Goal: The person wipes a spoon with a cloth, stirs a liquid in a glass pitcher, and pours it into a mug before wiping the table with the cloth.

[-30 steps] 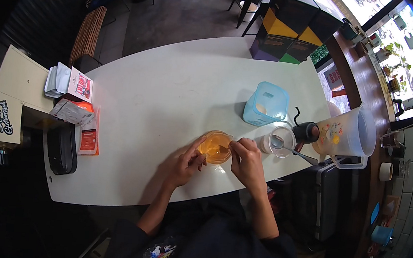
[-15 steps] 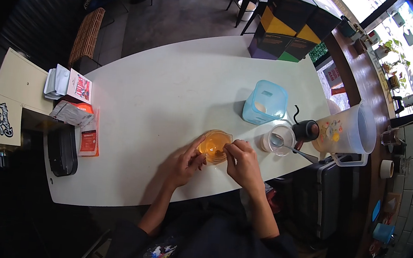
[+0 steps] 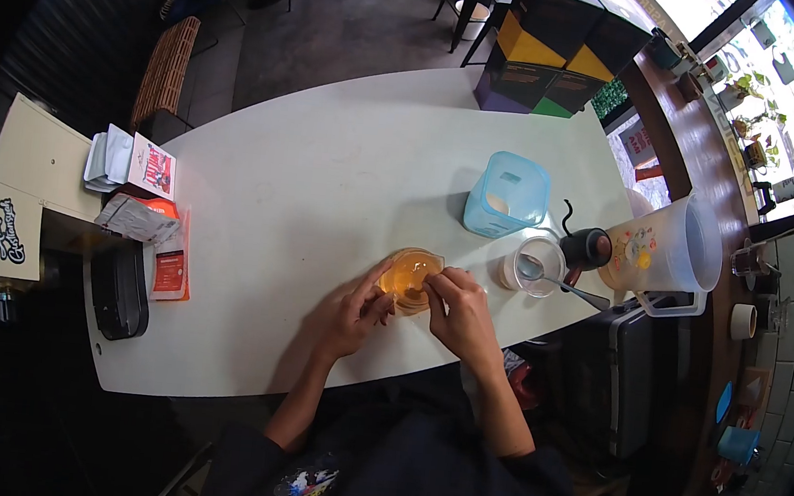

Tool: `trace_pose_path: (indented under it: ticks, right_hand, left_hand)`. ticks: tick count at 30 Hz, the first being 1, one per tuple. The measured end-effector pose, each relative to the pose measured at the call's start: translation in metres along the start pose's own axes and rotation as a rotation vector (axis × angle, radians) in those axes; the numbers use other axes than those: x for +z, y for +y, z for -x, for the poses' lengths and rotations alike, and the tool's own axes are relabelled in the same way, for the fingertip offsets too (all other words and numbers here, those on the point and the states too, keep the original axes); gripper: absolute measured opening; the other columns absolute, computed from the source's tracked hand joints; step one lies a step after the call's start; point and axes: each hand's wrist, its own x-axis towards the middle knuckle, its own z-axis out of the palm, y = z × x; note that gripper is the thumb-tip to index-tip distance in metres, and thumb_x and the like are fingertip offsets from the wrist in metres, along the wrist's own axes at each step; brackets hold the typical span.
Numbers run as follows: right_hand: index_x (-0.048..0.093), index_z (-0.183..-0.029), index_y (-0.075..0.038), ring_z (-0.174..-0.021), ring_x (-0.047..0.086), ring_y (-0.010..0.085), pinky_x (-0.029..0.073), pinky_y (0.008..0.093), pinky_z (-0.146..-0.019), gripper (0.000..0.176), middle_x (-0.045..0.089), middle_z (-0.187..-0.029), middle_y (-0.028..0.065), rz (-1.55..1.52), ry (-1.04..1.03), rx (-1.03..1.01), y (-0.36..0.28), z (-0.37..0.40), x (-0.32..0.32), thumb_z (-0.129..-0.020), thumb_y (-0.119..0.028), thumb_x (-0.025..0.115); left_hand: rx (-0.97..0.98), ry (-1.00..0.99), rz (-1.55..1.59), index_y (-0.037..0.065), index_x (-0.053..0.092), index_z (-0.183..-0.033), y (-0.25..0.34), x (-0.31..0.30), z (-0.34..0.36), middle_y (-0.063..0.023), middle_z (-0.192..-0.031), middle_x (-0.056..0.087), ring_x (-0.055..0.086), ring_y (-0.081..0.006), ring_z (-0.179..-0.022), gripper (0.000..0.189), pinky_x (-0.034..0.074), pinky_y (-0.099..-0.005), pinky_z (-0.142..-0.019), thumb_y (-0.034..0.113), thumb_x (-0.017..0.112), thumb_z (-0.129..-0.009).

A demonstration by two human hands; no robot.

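Note:
A small clear glass jug [image 3: 406,276] of amber liquid stands near the table's front edge, between both hands. My left hand [image 3: 352,315] curves round its left side, fingers against the glass. At the right rim, the fingers of my right hand [image 3: 462,316] are pinched together; whatever they hold is too small or hidden to make out. Just right of this hand stands a clear plastic cup [image 3: 513,274] with a metal spoon [image 3: 588,296] resting across it. Behind the cup is a translucent blue container [image 3: 506,211] with something pale inside.
A black gooseneck kettle [image 3: 590,248] and a large plastic pitcher [image 3: 645,255] stand at the right. Dark boxes [image 3: 519,76] are stacked at the table's far end. Packets [image 3: 170,269] and a black tray [image 3: 118,288] lie on the left of the white table [image 3: 259,196].
My right hand has shifted slightly left along the jug's rim, still pinched. The left hand stays at the jug's side, its fingers a little changed. The view has moved very slightly.

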Motion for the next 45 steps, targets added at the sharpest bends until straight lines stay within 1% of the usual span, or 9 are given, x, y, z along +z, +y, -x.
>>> trace_pose_path:
  ticks: [2, 7, 13, 18, 24, 31, 33, 39, 45]
  right_hand:
    - [0.069, -0.092, 0.003, -0.075, 0.061, 0.0360, 0.049, 0.0414, -0.068, 0.010, 0.064, -0.080, 0.0168, 0.053, -0.016, 0.001, 0.003, 0.000, -0.005, -0.082, 0.002, 0.066]
    - [0.068, -0.092, 0.003, -0.074, 0.061, 0.0355, 0.048, 0.0409, -0.068, 0.010, 0.063, -0.079, 0.0172, 0.080, 0.154, 0.017, 0.011, -0.011, 0.002, -0.082, 0.003, 0.065]
    - [0.069, -0.091, 0.003, -0.072, 0.061, 0.0347, 0.048, 0.0406, -0.065, 0.010, 0.063, -0.078, 0.0171, -0.067, 0.074, 0.035, 0.001, -0.004, 0.013, -0.083, 0.003, 0.065]
    - [0.068, -0.089, 0.003, -0.068, 0.061, 0.0331, 0.048, 0.0397, -0.062, 0.008, 0.062, -0.076, 0.0168, 0.021, 0.032, 0.030, 0.005, 0.000, -0.001, -0.083, 0.002, 0.065]
    - [0.068, -0.090, 0.004, -0.064, 0.060, 0.0325, 0.047, 0.0379, -0.058, 0.008, 0.061, -0.075, 0.0168, 0.036, 0.206, 0.048, 0.015, -0.009, 0.009, -0.083, 0.003, 0.065]
    - [0.067, -0.091, 0.005, -0.071, 0.061, 0.0361, 0.049, 0.0410, -0.065, 0.009, 0.062, -0.078, 0.0177, -0.065, 0.084, 0.004, -0.001, -0.003, 0.011, -0.083, 0.003, 0.064]
    - [0.067, -0.091, 0.004, -0.071, 0.061, 0.0360, 0.049, 0.0415, -0.066, 0.009, 0.062, -0.078, 0.0173, 0.025, 0.023, -0.019, -0.003, -0.003, 0.001, -0.082, 0.003, 0.065]
    - [0.068, -0.092, 0.003, -0.074, 0.061, 0.0359, 0.049, 0.0414, -0.067, 0.010, 0.062, -0.079, 0.0172, 0.091, 0.163, 0.025, 0.011, -0.009, 0.005, -0.082, 0.003, 0.065]
    - [0.068, -0.093, 0.003, -0.074, 0.060, 0.0362, 0.049, 0.0413, -0.068, 0.011, 0.064, -0.082, 0.0174, -0.075, 0.054, 0.005, 0.008, -0.004, 0.016, -0.083, 0.003, 0.065]
  left_hand:
    - [0.003, 0.000, -0.003, 0.011, 0.029, -0.154, -0.002, 0.000, 0.000, -0.0048, -0.083, 0.060, 0.055, -0.0098, -0.072, 0.057, 0.048, -0.0261, -0.070, 0.017, 0.052, -0.103]
    - [0.043, -0.009, 0.005, 0.011, 0.028, -0.155, 0.000, 0.001, 0.000, -0.0051, -0.082, 0.060, 0.055, -0.0101, -0.071, 0.057, 0.048, -0.0262, -0.070, 0.018, 0.052, -0.103]
    - [0.032, -0.002, 0.008, 0.011, 0.027, -0.155, -0.001, 0.001, -0.001, -0.0047, -0.081, 0.059, 0.054, -0.0101, -0.071, 0.058, 0.048, -0.0262, -0.071, 0.018, 0.052, -0.103]
    - [0.023, 0.003, 0.001, 0.011, 0.027, -0.155, 0.000, 0.002, 0.000, -0.0043, -0.080, 0.059, 0.055, -0.0100, -0.072, 0.057, 0.049, -0.0264, -0.071, 0.019, 0.052, -0.103]
    - [0.040, 0.000, -0.007, 0.010, 0.028, -0.154, -0.002, 0.001, -0.001, -0.0046, -0.081, 0.060, 0.055, -0.0101, -0.072, 0.057, 0.048, -0.0265, -0.071, 0.019, 0.051, -0.103]
    - [0.026, 0.010, -0.011, 0.011, 0.027, -0.155, -0.002, 0.002, 0.000, -0.0047, -0.083, 0.060, 0.055, -0.0101, -0.072, 0.057, 0.048, -0.0263, -0.071, 0.018, 0.051, -0.103]
    - [0.018, 0.000, 0.004, 0.011, 0.026, -0.155, -0.002, 0.001, 0.000, -0.0047, -0.083, 0.060, 0.054, -0.0103, -0.073, 0.057, 0.048, -0.0263, -0.071, 0.018, 0.051, -0.103]
    - [0.019, -0.011, 0.004, 0.011, 0.026, -0.155, 0.003, 0.001, 0.000, -0.0052, -0.083, 0.060, 0.055, -0.0107, -0.073, 0.058, 0.048, -0.0266, -0.072, 0.019, 0.051, -0.103]
    - [0.021, -0.008, -0.034, 0.010, 0.026, -0.155, 0.000, 0.001, -0.001, -0.0054, -0.083, 0.060, 0.055, -0.0109, -0.073, 0.058, 0.048, -0.0268, -0.072, 0.021, 0.051, -0.104]
